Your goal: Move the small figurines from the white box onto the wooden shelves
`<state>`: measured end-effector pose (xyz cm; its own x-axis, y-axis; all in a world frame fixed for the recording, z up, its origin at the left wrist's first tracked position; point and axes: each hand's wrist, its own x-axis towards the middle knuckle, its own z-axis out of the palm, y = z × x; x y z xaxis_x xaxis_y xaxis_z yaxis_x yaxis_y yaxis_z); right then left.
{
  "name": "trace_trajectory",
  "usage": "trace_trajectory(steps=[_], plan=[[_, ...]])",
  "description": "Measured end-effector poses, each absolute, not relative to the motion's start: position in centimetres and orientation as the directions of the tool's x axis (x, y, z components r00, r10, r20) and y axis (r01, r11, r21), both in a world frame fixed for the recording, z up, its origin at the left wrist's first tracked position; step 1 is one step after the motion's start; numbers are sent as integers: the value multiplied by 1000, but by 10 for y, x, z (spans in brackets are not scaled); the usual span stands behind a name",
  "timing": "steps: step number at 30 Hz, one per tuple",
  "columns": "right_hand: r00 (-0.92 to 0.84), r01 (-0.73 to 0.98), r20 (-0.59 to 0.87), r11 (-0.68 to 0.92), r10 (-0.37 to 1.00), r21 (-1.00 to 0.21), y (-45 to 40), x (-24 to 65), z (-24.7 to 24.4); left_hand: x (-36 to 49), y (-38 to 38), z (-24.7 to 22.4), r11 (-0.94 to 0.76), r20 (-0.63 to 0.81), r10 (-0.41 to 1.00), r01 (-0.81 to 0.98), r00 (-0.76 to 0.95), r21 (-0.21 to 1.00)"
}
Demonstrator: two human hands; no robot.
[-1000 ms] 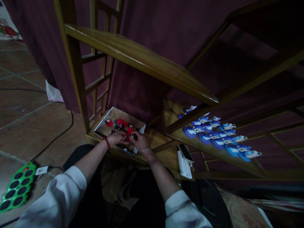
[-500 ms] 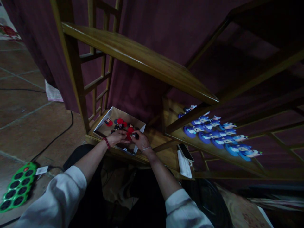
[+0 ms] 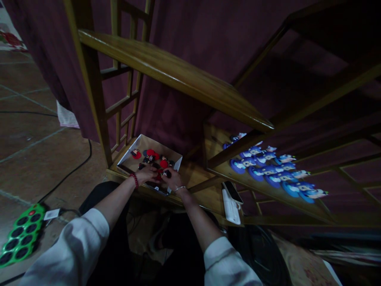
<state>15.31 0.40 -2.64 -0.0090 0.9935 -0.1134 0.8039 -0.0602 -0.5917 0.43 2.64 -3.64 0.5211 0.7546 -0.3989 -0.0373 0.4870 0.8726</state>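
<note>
A shallow white cardboard box [image 3: 125, 159] sits on the wooden shelf, with several small black-and-red figurines [image 3: 150, 157] lying loose in it. Over the box's near side, my right hand [image 3: 173, 181] pinches one figurine [image 3: 166, 174] with a dark top and a red base. From the other side, the fingers of my left hand [image 3: 146, 174] close on its red part; the exact contact is small and dim. Both palms face inward, close together.
On the shelf to the right, several blue-and-white figurines [image 3: 268, 171] stand in rows. A phone [image 3: 233, 192] lies on a white case-like object [image 3: 231, 208]. A wooden crossboard [image 3: 178, 79] runs above my hands. A green power strip [image 3: 22, 236] and cables lie on the floor.
My right hand has shifted slightly left with the figurine, closer to my left hand. The left fingers have curled a little more around the red base.
</note>
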Motion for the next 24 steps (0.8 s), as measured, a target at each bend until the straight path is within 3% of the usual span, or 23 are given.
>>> trace_trajectory(steps=[3,6,15,20,24], plan=[[-58,857,-116,-11,992,-515,3,149,-34,7,28,-41,258,-414,784,363,463,895],[-116,899,-111,57,987,-435,4,145,-38,9,32,-46,93,-385,829,578,405,810],[-130,957,-139,88,982,-275,-1,136,-34,9,38,-50,-105,-300,888,787,350,607],[-116,940,-142,62,983,-336,1,134,-40,6,41,-43,-162,-233,925,866,300,473],[-103,921,-134,43,986,-388,4,133,-47,3,47,-37,-62,-214,955,846,204,529]])
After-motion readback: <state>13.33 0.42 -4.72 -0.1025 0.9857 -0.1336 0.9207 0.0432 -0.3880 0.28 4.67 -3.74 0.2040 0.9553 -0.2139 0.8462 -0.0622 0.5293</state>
